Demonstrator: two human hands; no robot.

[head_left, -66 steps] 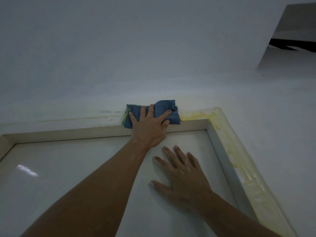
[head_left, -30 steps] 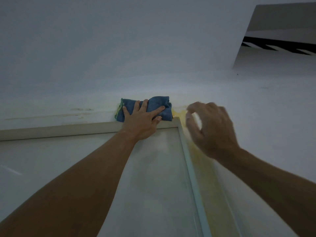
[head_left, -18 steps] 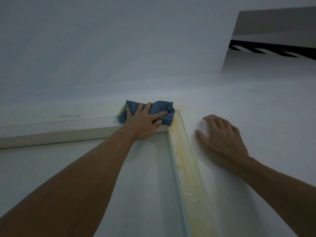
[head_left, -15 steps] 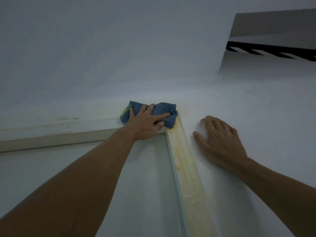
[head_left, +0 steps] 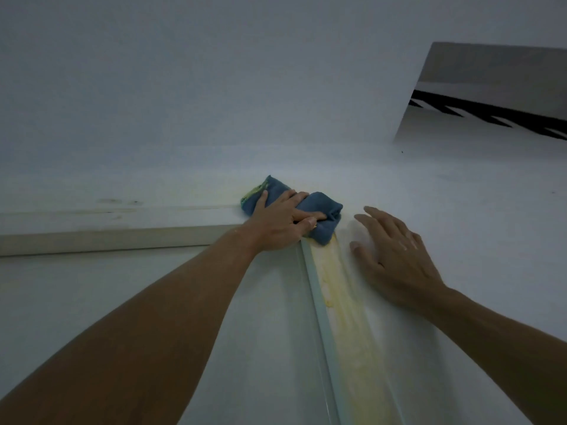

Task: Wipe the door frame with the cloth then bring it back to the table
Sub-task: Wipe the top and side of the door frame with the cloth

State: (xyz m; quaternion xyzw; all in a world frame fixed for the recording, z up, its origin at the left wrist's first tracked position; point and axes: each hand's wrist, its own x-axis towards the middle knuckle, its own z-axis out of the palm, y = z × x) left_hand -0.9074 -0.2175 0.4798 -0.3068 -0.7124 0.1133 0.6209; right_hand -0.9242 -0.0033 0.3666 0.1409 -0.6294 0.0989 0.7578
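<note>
A bunched blue cloth (head_left: 325,211) with a yellow-green edge lies on the top right corner of the white door frame (head_left: 107,237). My left hand (head_left: 282,222) is on top of it, fingers curled round the folds, pressing it against the corner. The frame's right upright (head_left: 346,317) runs down from the cloth and carries yellow stains. My right hand (head_left: 395,256) rests flat on the white wall just right of that upright, fingers spread and holding nothing.
The white door panel (head_left: 260,348) fills the lower left under my left forearm. White wall (head_left: 214,102) rises above the frame. At the upper right is an opening (head_left: 497,96) with a dark slatted strip.
My right hand left the door panel and settled on the wall right of the frame. My left hand slid the cloth rightward into the corner, and its fingers have closed tighter on the folds.
</note>
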